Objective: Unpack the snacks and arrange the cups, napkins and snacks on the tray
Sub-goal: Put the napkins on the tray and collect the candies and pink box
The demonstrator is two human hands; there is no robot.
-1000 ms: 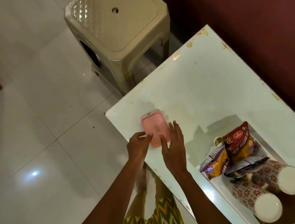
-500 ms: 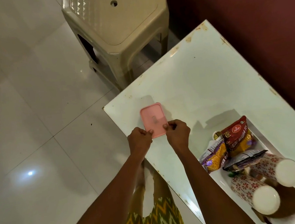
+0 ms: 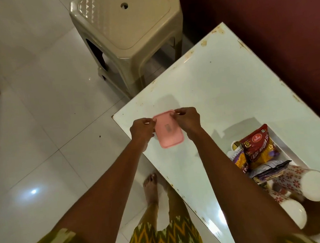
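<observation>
A small pink lidded box (image 3: 168, 130) is lifted above the near left corner of the white table (image 3: 220, 89). My left hand (image 3: 141, 129) pinches its far left corner and my right hand (image 3: 189, 118) pinches its far right corner. At the right, a white tray (image 3: 285, 150) holds a red snack packet (image 3: 259, 147), a purple and yellow packet (image 3: 240, 160) and a dark packet (image 3: 269, 170). Two floral paper cups lie on their sides there, one (image 3: 303, 182) behind the other (image 3: 290, 206).
A beige plastic stool (image 3: 128, 33) stands on the tiled floor beyond the table's left corner. A dark red wall (image 3: 271, 14) runs along the table's far side. My bare feet (image 3: 151, 188) are by the table's near edge.
Both hands shifted from the pink box's near end to its far corners and raised it off the table. The view also moved closer.
</observation>
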